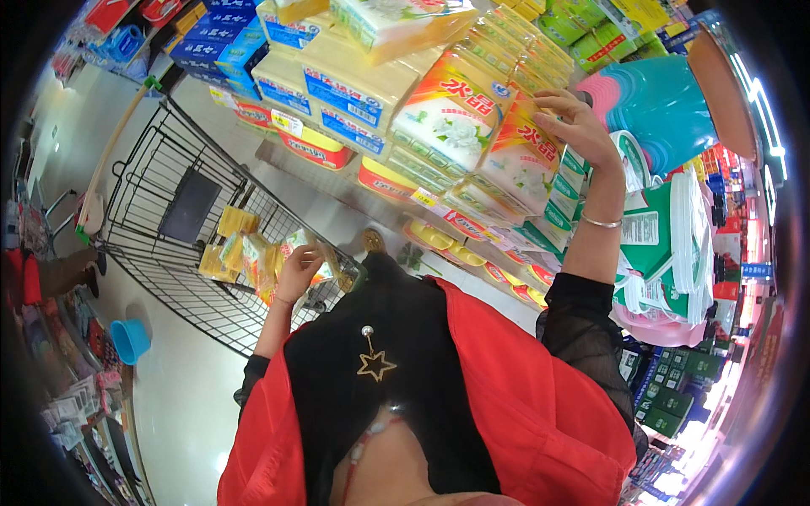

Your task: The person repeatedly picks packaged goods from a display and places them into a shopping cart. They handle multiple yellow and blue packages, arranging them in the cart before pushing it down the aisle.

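Note:
My right hand [579, 126] reaches over the shelf display, its fingers apart at the upper edge of a wrapped soap multipack [522, 148] with orange and white print. A matching multipack [452, 104] lies beside it. My left hand [299, 273] is low over the wire shopping cart [171, 253], with curled fingers next to a white-and-orange pack [297, 240]. Whether those fingers grip the pack is not plain. Several yellow soap packs [237, 221] lie in the cart near that hand.
Pale yellow soap bars with blue labels [345, 92] are stacked left of the multipacks. Right of my arm stand nested teal basins [671, 107] and a green-and-white bucket [655, 228]. A blue bin [130, 341] sits on the floor at left. A person's legs [66, 275] show beyond the cart.

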Demonstrator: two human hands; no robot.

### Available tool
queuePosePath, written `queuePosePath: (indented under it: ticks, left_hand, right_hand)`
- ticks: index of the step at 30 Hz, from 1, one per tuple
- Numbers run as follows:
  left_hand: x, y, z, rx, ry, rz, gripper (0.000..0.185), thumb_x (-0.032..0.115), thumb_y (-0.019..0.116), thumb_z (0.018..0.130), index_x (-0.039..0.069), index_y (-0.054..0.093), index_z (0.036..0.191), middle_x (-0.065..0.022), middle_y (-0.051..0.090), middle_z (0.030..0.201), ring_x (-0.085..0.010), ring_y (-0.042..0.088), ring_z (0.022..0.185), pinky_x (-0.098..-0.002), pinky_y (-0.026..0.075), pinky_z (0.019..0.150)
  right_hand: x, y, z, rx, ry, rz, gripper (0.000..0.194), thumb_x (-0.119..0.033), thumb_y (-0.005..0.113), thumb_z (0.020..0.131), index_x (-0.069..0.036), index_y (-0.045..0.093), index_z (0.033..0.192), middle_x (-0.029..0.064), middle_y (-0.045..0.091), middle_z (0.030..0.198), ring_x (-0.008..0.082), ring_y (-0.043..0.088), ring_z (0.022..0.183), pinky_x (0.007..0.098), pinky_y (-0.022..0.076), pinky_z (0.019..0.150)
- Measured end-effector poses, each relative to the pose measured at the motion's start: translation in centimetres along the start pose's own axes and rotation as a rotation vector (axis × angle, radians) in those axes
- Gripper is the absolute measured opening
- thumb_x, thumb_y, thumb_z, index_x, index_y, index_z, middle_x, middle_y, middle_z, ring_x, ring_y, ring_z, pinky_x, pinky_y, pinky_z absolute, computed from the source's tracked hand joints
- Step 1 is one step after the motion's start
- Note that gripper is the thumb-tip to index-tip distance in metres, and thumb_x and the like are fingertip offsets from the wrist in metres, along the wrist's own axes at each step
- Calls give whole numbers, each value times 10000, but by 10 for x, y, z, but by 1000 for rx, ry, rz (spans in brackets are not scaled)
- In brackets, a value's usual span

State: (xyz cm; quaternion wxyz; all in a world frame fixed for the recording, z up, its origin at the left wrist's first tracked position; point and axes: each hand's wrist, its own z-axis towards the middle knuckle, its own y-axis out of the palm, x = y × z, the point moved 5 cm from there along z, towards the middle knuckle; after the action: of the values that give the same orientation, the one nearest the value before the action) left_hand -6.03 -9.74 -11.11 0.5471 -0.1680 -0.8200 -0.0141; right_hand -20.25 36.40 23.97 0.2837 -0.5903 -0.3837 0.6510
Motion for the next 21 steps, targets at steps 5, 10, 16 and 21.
queuePosePath:
  ticks: [5, 10, 16, 21]
  left_hand:
    - [-96, -15, -3, 204, -148, 170, 464, 290, 724, 812, 19, 586, 1163, -156, 680, 999, -241, 674, 856, -352, 532, 762]
    - [-186, -40, -32, 422, -467, 281, 475, 345, 675, 776, 46, 589, 1135, -203, 671, 963, -335, 656, 907, -419, 516, 785]
    - [-190, -52, -54, 555, -593, 476, 639, 338, 689, 776, 67, 439, 1297, -227, 563, 1178, -377, 615, 996, -442, 504, 861]
    - [-144, -74, -28, 798, -482, 634, 793, 390, 716, 746, 52, 353, 1365, -242, 446, 1277, -397, 519, 1138, -447, 476, 922]
  right_hand:
    - [-26, 32, -12, 341, -11, -199, 463, -324, 620, 885, 10, 594, 1205, 219, 611, 1180, 335, 584, 1104, 373, 432, 960]
    - [-34, 53, -11, 327, 44, -259, 489, -275, 560, 952, 69, 496, 1294, 226, 564, 1271, 274, 551, 1170, 340, 417, 983]
    - [-18, 57, -14, 230, 75, -179, 507, -298, 516, 982, 66, 455, 1330, 215, 521, 1323, 281, 507, 1216, 339, 386, 1011]
    - [-10, 55, -6, 178, 42, -159, 545, -343, 464, 1000, 54, 415, 1369, 210, 508, 1333, 278, 492, 1218, 313, 371, 1010]
